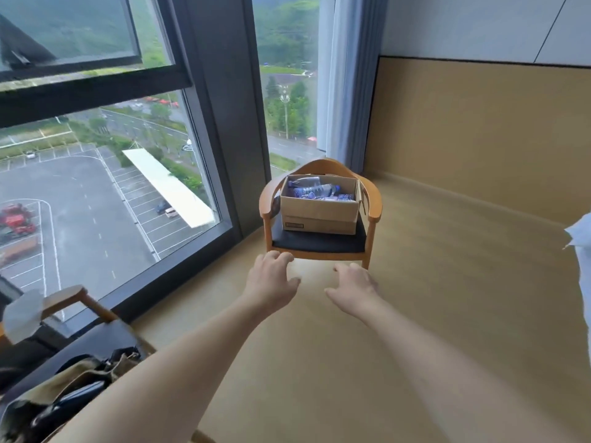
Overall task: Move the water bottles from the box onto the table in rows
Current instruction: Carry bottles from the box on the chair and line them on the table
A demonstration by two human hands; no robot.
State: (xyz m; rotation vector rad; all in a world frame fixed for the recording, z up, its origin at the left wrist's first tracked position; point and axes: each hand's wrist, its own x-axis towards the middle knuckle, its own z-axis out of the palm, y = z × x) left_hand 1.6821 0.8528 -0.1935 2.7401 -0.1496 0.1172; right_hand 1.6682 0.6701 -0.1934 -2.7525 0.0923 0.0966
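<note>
Both arms reach out, left hand (271,276) and right hand (355,286) released, empty; bottles (315,190) all lie in the box (319,212), none moved

A wooden armchair (320,241) with a dark seat cushion stands on the tan floor (447,298), close to the window corner. A cardboard box (319,214) sits squarely on the cushion between the curved armrests, its top open. Water bottles (315,190) with blue labels lie on their sides inside the box.
</note>
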